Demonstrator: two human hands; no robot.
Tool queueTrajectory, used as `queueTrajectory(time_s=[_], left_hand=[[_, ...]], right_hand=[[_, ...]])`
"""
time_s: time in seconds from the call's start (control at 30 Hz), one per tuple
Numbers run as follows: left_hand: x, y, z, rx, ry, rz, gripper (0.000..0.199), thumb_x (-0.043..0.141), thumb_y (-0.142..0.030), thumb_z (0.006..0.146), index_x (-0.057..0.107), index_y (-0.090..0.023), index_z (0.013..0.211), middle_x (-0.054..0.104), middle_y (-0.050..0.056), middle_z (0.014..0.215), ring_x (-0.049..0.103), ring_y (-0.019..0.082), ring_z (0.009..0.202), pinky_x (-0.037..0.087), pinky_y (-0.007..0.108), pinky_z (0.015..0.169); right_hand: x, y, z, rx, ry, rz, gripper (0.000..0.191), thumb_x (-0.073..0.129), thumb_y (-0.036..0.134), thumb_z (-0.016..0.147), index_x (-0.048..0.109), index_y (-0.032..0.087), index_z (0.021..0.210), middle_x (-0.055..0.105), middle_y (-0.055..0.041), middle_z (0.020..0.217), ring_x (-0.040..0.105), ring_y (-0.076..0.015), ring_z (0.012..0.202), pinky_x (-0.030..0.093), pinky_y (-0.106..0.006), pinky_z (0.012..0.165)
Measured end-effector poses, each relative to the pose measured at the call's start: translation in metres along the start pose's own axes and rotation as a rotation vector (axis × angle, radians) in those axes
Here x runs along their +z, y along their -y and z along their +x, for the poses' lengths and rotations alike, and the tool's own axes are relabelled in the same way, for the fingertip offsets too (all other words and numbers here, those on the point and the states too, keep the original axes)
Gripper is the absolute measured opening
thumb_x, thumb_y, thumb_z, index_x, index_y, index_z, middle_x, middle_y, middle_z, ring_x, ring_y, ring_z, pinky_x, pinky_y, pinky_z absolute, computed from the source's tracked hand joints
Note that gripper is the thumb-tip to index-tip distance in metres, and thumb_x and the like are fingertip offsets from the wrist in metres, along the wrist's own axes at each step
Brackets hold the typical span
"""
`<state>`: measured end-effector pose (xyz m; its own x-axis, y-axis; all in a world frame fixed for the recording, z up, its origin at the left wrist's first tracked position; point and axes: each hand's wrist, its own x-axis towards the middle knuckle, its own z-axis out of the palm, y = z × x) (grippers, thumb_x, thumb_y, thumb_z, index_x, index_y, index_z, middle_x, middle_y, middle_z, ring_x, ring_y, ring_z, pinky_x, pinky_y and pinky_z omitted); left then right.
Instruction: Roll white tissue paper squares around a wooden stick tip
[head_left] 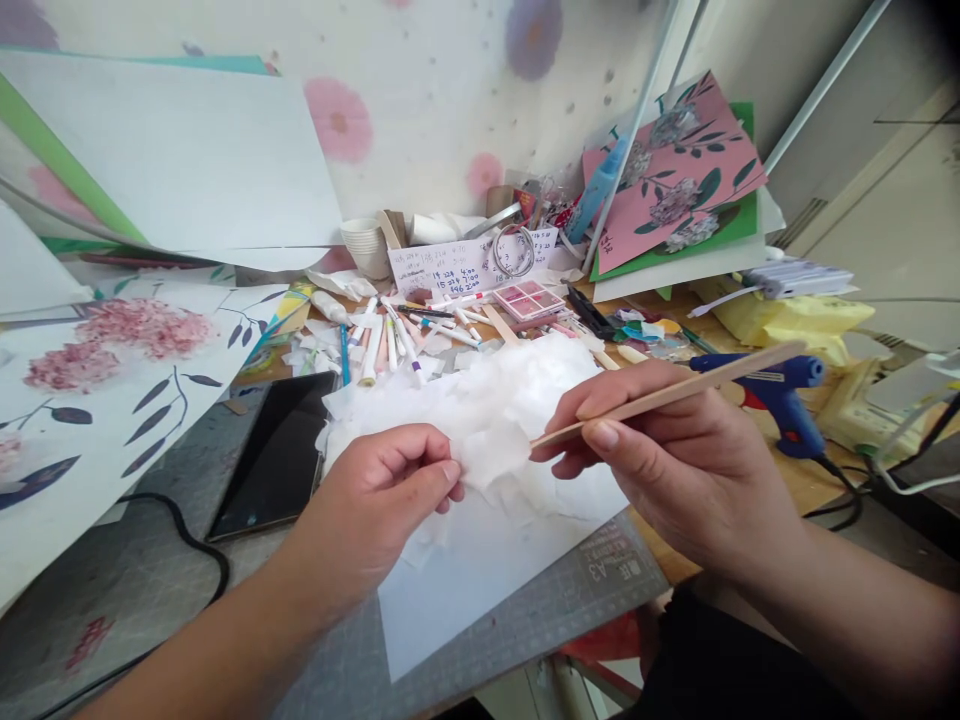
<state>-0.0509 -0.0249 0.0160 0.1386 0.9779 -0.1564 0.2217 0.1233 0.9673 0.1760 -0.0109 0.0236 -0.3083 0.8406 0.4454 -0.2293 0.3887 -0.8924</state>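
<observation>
Between thumb and fingers, my left hand (397,480) pinches the edge of a small white piece of tissue paper (495,452). My right hand (667,450) grips a flat wooden stick (697,385) like a pen. The stick's lower tip meets or nearly meets the right edge of the tissue piece; exact contact is hard to tell. Beneath both hands lies a loose heap of white tissue pieces (547,375) on a white sheet of paper (450,600). The sheet rests on a grey cutting mat (592,610).
Behind the heap are scattered markers (371,350), a pink palette (527,300) and paper cups (365,247). A blue glue gun (795,410) stands at right. A dark tablet (274,455) and a flower picture (142,390) are at left; a pink flower card (682,180) leans behind.
</observation>
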Motion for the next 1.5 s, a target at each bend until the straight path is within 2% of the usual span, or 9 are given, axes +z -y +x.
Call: queueTrajectory(time_s=[0.23, 0.37, 0.47, 0.57, 0.67, 0.77, 0.87, 1.13, 1.5], left_hand=[[-0.002, -0.003, 0.009, -0.043, -0.09, 0.234, 0.024, 0.061, -0.03, 0.081, 0.057, -0.021, 0.059, 0.054, -0.006, 0.053, 0.047, 0.013, 0.052, 0.034, 0.025, 0.051], [-0.005, 0.002, 0.014, -0.073, -0.154, 0.359, 0.023, 0.06, -0.036, 0.084, 0.063, -0.022, 0.067, 0.057, -0.004, 0.056, 0.05, 0.016, 0.053, 0.034, 0.027, 0.052], [-0.005, 0.004, 0.014, -0.027, -0.17, 0.362, 0.025, 0.06, -0.038, 0.086, 0.069, -0.023, 0.103, 0.072, 0.003, 0.089, 0.06, 0.02, 0.069, 0.043, 0.03, 0.062], [-0.002, 0.004, 0.009, 0.153, -0.268, 0.377, 0.042, 0.064, -0.035, 0.084, 0.058, -0.026, 0.125, 0.066, 0.006, 0.119, 0.061, 0.021, 0.082, 0.047, 0.033, 0.072], [0.001, -0.001, 0.0, 0.229, -0.241, 0.358, 0.013, 0.062, -0.036, 0.086, 0.065, -0.024, 0.092, 0.067, 0.0, 0.085, 0.059, 0.019, 0.074, 0.045, 0.03, 0.069], [0.004, -0.008, -0.006, 0.151, -0.011, 0.249, 0.024, 0.058, -0.041, 0.089, 0.066, -0.023, 0.074, 0.061, -0.002, 0.066, 0.055, 0.018, 0.066, 0.042, 0.027, 0.061], [0.007, -0.013, -0.009, 0.067, 0.064, 0.104, 0.024, 0.063, -0.043, 0.083, 0.067, -0.022, 0.072, 0.059, -0.003, 0.064, 0.051, 0.016, 0.062, 0.04, 0.025, 0.055], [0.007, -0.011, -0.003, -0.055, 0.017, 0.074, 0.019, 0.067, -0.035, 0.077, 0.063, -0.02, 0.066, 0.055, -0.005, 0.06, 0.045, 0.013, 0.056, 0.034, 0.024, 0.053], [-0.004, 0.002, 0.01, -0.07, -0.058, 0.165, 0.025, 0.065, -0.037, 0.081, 0.058, -0.021, 0.064, 0.054, -0.005, 0.057, 0.047, 0.013, 0.054, 0.033, 0.024, 0.051]], right_hand=[[-0.013, 0.0, 0.0, 0.003, -0.036, 0.023, 0.009, 0.064, 0.015, 0.094, 0.067, 0.023, 0.097, 0.068, 0.0003, 0.088, 0.076, -0.0134, 0.082, 0.064, -0.02, 0.067], [-0.014, 0.001, -0.003, -0.014, -0.041, -0.03, 0.009, 0.063, 0.015, 0.094, 0.066, 0.023, 0.098, 0.069, -0.0006, 0.09, 0.076, -0.0149, 0.082, 0.065, -0.022, 0.065], [-0.01, 0.001, -0.003, -0.017, -0.037, -0.108, 0.007, 0.063, 0.015, 0.094, 0.064, 0.022, 0.094, 0.07, -0.0017, 0.086, 0.076, -0.0156, 0.08, 0.066, -0.023, 0.065], [-0.003, 0.002, -0.003, -0.025, -0.031, -0.148, 0.008, 0.062, 0.014, 0.093, 0.062, 0.022, 0.093, 0.07, -0.0019, 0.086, 0.076, -0.0154, 0.078, 0.065, -0.023, 0.064], [0.006, 0.001, -0.003, -0.033, 0.001, -0.178, 0.007, 0.062, 0.014, 0.094, 0.061, 0.021, 0.094, 0.068, -0.0022, 0.089, 0.075, -0.0142, 0.079, 0.063, -0.022, 0.064], [0.014, 0.0, -0.001, -0.074, 0.068, -0.255, 0.007, 0.059, 0.014, 0.094, 0.059, 0.021, 0.095, 0.067, -0.0033, 0.09, 0.072, -0.0138, 0.076, 0.062, -0.026, 0.065], [0.019, -0.003, 0.001, -0.127, 0.126, -0.361, 0.009, 0.058, 0.013, 0.093, 0.058, 0.021, 0.096, 0.067, -0.0038, 0.089, 0.069, -0.0146, 0.074, 0.061, -0.03, 0.065], [0.019, -0.007, 0.004, -0.164, 0.149, -0.448, 0.008, 0.057, 0.013, 0.094, 0.059, 0.021, 0.095, 0.069, -0.0043, 0.085, 0.069, -0.0167, 0.076, 0.059, -0.031, 0.067], [-0.005, -0.007, 0.002, -0.03, -0.007, -0.288, 0.002, 0.061, 0.018, 0.093, 0.062, 0.02, 0.092, 0.07, -0.003, 0.086, 0.074, -0.0158, 0.075, 0.064, -0.027, 0.064]])
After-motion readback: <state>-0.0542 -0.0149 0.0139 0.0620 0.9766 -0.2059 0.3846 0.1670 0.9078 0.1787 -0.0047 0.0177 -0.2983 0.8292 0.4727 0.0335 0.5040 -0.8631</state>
